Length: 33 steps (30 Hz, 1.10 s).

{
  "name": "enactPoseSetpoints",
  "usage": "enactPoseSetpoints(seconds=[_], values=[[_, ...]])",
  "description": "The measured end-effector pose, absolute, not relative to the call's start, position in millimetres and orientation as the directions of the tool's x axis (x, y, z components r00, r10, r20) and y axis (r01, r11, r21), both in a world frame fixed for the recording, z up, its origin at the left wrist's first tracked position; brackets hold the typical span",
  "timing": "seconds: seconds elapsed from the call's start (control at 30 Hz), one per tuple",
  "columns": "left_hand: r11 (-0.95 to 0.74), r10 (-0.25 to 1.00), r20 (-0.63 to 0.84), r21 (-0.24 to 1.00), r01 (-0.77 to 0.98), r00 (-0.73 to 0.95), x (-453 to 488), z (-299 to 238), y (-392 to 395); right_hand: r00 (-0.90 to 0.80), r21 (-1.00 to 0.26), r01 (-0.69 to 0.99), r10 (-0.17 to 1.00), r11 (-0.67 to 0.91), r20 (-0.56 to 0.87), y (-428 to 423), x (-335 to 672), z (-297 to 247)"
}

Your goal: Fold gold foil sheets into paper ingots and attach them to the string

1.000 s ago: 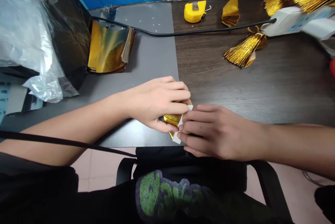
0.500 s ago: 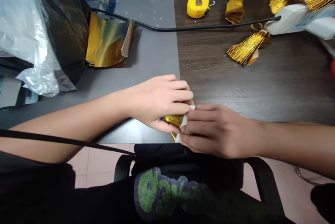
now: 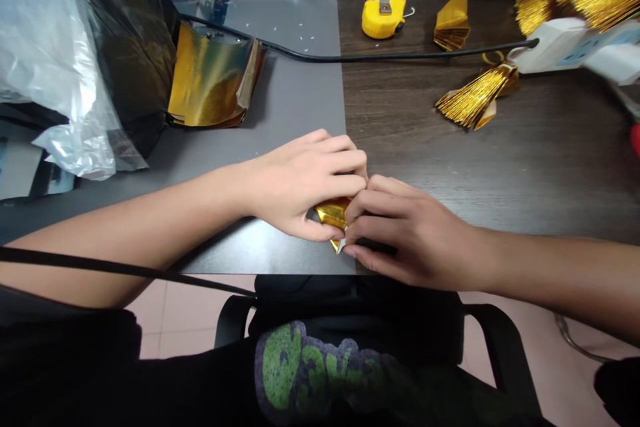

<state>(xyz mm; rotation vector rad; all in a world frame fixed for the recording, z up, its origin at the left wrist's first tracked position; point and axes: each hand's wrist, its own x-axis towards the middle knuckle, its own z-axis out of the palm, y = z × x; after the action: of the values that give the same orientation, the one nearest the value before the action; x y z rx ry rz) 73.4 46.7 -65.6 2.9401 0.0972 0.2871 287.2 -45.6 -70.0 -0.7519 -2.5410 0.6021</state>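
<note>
Pinching gold foil piece, folded, shiny

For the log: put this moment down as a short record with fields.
Left hand: pinches the folded gold foil at the near edge
Right hand: grips the same foil from the right, fingers curled
Surface: grey mat beside dark wood table
Rear left: stack of gold sheets on the mat, plastic bag beside it
Far side: yellow tape measure, black cable, gold pleated fan, white power strip
</note>
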Motion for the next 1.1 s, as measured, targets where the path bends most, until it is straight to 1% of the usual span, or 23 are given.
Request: enactPoseSetpoints(seconds=[0.2,0.4,0.57,0.87,1.1], values=[[-0.972,0.111,0.16,0.221,0.074,0.981,73,-65,46,-0.766,-0.547,0.388,0.589,0.742,0.255,-47,285,-66],[-0.964,0.123,0.155,0.254,0.08,0.98,73,-65,45,-0.703,-0.592,0.433,0.666,0.679,0.25,-50,282,-67],[-0.96,0.121,0.148,0.27,0.078,0.982,74,-66,46,-0.675,-0.614,0.441,0.693,0.655,0.255,-51,279,-67],[-0.958,0.126,0.146,0.274,0.082,0.981,73,-66,46,-0.721,-0.661,0.401,0.664,0.634,0.2,-50,283,-60],[-0.953,0.127,0.153,0.291,0.078,0.98,73,-67,46,-0.757,-0.637,0.366,0.615,0.678,0.221,-46,286,-58]])
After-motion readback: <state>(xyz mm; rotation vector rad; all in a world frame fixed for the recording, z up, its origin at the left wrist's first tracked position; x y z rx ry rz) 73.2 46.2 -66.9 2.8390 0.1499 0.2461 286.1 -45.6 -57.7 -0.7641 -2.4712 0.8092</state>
